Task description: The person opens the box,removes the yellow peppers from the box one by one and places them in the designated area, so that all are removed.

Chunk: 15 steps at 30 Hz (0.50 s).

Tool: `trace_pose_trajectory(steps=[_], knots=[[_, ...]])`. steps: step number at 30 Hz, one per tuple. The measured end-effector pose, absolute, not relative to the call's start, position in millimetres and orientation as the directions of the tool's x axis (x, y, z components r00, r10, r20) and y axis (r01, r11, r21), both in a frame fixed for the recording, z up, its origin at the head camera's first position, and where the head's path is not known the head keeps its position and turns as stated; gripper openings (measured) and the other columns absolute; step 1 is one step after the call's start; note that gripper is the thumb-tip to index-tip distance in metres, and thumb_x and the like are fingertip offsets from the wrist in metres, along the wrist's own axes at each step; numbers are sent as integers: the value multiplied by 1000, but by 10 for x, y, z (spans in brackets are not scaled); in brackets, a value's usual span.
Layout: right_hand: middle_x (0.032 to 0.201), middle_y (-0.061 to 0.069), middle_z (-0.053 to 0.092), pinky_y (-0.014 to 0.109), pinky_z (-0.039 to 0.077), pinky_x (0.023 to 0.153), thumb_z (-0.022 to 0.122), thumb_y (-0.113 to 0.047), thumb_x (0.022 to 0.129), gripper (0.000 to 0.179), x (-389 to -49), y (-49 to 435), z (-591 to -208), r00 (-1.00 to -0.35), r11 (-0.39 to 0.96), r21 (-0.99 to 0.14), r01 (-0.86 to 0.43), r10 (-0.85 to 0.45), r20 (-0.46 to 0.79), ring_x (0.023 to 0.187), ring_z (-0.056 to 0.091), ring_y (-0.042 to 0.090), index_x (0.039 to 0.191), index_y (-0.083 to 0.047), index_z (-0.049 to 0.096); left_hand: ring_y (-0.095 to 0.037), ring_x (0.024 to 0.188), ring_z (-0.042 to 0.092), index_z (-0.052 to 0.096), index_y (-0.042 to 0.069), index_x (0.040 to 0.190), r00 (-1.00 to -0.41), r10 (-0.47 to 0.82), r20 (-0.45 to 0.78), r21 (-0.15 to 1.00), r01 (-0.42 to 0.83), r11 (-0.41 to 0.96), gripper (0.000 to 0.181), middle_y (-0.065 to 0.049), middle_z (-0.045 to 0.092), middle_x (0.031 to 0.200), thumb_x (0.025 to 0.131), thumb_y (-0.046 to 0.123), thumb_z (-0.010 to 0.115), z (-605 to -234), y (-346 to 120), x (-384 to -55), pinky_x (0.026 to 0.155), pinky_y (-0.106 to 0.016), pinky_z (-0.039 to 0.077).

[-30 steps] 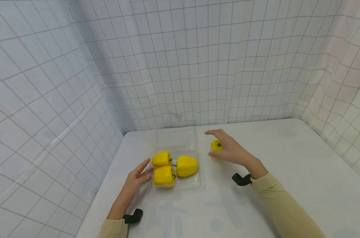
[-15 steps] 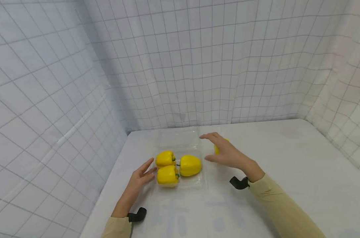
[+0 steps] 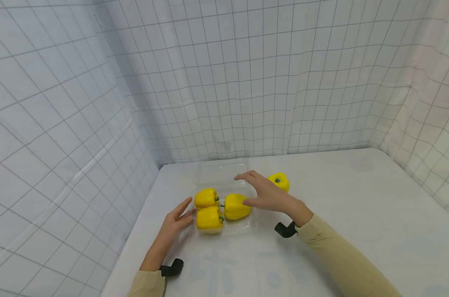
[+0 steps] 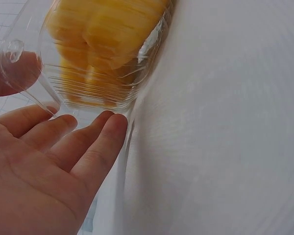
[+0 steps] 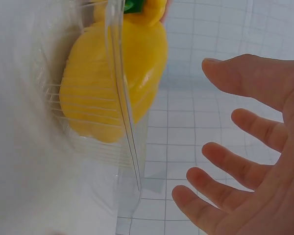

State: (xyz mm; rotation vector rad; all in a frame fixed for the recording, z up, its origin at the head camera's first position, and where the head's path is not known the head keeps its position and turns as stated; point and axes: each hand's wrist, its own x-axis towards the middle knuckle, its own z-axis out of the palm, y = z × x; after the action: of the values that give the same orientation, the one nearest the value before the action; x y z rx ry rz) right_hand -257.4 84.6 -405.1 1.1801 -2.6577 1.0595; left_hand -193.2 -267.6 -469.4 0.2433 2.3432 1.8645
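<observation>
At clear container [image 3: 240,227] | left hand [image 3: 173,222] unclenched beside it | right hand [image 3: 263,192] empty, near yellow pepper [image 3: 234,207]

A white table [image 3: 339,206] spreads across the lower part of the head view, its far right corner rounded. Pale blue shapes [image 3: 273,279], blurred at the edges, mark its near part, and a faint grey patch [image 3: 360,164] shows toward the far right. Behind it hangs a white back sheet [image 3: 243,82] printed with thin dark grid lines, which ripple low down. A similar gridded left sheet [image 3: 61,115] rises alongside, crossed by a pale slanting crease [image 3: 111,142]. The gridded right sheet [image 3: 436,90] falls in soft folds, tinged pink near the top.
</observation>
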Motion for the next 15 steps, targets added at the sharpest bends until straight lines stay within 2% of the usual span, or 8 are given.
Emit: trace_pose_trajectory(steps=[15], knots=[[143, 3, 48, 40, 45, 102, 79, -25, 88, 63, -2548, 579, -4260, -704, 530, -531, -661, -684, 194, 127, 50, 22, 144, -28, 50, -31, 143, 38, 30, 16, 160, -977, 214, -2, 975, 45, 216, 65, -5, 22, 165, 102, 18, 59, -4700, -2682, -1939, 113, -56, 31]])
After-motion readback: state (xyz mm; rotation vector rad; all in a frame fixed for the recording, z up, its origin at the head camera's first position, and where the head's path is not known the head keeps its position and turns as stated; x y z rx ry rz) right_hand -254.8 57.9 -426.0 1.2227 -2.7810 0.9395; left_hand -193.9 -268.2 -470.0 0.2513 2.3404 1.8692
